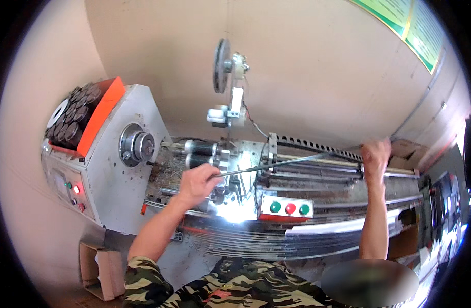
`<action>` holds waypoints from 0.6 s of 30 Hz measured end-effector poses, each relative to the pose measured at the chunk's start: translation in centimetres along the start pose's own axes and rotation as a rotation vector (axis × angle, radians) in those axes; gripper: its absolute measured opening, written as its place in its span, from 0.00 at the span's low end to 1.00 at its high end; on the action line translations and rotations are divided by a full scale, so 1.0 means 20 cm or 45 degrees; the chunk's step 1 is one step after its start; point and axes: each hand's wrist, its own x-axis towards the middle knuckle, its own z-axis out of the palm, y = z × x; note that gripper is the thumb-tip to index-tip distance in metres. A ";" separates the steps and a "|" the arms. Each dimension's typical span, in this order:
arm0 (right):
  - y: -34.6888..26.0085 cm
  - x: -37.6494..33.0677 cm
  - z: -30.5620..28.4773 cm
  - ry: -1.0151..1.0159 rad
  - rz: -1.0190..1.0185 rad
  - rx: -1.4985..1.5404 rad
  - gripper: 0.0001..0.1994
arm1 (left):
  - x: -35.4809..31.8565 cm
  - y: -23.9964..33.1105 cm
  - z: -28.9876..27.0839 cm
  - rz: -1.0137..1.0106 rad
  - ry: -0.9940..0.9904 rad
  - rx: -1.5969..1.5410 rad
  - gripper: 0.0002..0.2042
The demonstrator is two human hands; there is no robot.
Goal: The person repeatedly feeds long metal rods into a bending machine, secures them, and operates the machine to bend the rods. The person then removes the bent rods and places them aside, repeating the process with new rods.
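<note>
A long thin dark rod (276,165) spans from hand to hand above the machine bed, looking slightly bowed. My left hand (197,184) is closed on its left end, beside two black cylinders with silvery ends (200,155). At the right, my right hand (375,156) is closed near the rod's other end, over the far part of the bed, its fingers somewhat blurred. Left of the bed is a grey machine housing with a round metal chuck (140,145). Nearer me than the rod sits a control box (286,208) with green and red buttons.
Many long thin rods (246,245) lie along the machine's near side. An orange tray (103,115) of dark round pieces rests on the housing. A post with a pulley wheel (221,65) rises behind the bed. An open cardboard box (103,271) is at lower left.
</note>
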 end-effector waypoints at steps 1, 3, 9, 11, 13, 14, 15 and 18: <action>-0.06 0.09 -0.12 0.195 0.086 -0.129 0.15 | -0.04 0.07 0.05 -0.038 -0.002 -0.147 0.11; -0.19 0.26 -0.34 0.489 0.370 0.070 0.22 | -0.14 0.23 0.16 -0.443 -0.193 -0.585 0.10; -0.81 -0.03 -0.58 -0.755 0.710 1.451 0.27 | -0.38 0.67 0.41 -0.557 -0.482 -1.418 0.16; -0.95 -0.24 -0.49 -0.839 0.676 1.845 0.24 | -0.43 0.78 0.47 -0.523 -0.493 -1.548 0.16; -1.03 -0.27 -0.57 -0.938 1.022 2.194 0.14 | -0.49 0.86 0.51 -0.587 -0.492 -1.629 0.17; -1.02 -0.30 -0.60 -0.914 1.006 2.109 0.12 | -0.51 0.89 0.53 -0.615 -0.515 -1.697 0.18; -1.02 -0.33 -0.63 -0.893 0.993 2.025 0.11 | -0.54 0.92 0.55 -0.647 -0.532 -1.739 0.18; -0.99 -0.47 -0.73 -0.832 1.063 2.063 0.10 | -0.63 1.00 0.61 -0.706 -0.627 -1.890 0.19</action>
